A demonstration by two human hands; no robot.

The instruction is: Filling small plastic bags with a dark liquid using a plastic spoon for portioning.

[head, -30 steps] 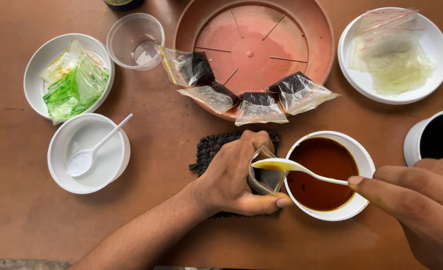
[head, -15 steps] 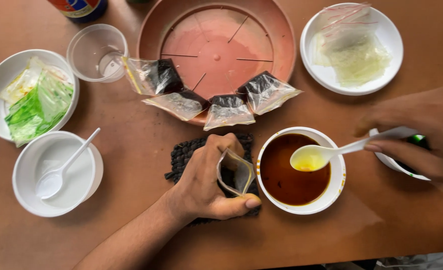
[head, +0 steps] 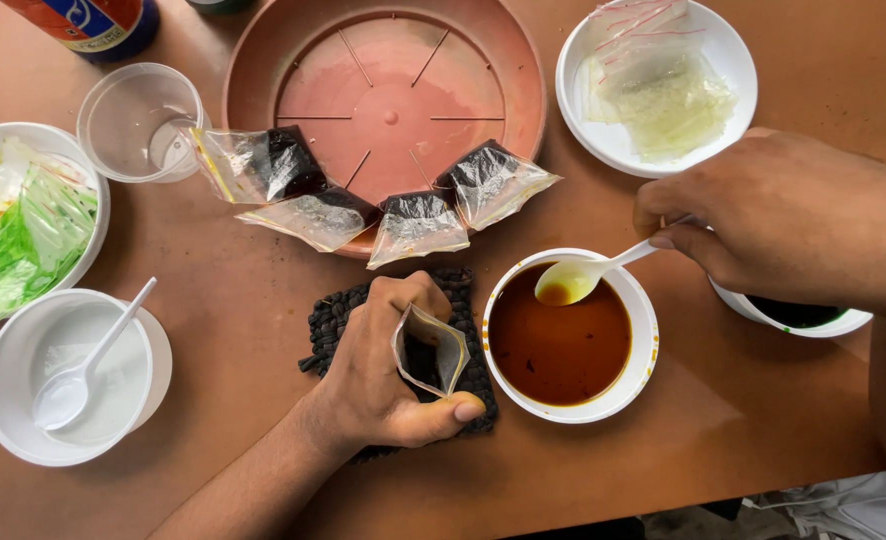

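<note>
My left hand (head: 383,370) grips a small clear plastic pouch (head: 431,348), held open and upright over a dark woven mat (head: 328,320). Right beside it stands a white bowl (head: 643,330) of dark brown liquid (head: 563,350). My right hand (head: 773,215) holds a white plastic spoon (head: 583,275) by its handle; the spoon's bowl carries a little yellowish liquid and hovers over the bowl's far rim.
Several filled pouches (head: 413,215) lean on a round terracotta tray (head: 263,70). A white plate of clear bags (head: 663,85) sits at back right, and a clear cup (head: 138,120), a bowl of green bags (head: 23,230) and a white bowl with a spoon (head: 68,375) at left. Another white bowl (head: 793,315) lies under my right hand.
The spoon has left the pouch mouth and swung right, back over the bowl of brown liquid. My right hand pulled up and right. The left hand keeps holding the pouch open.
</note>
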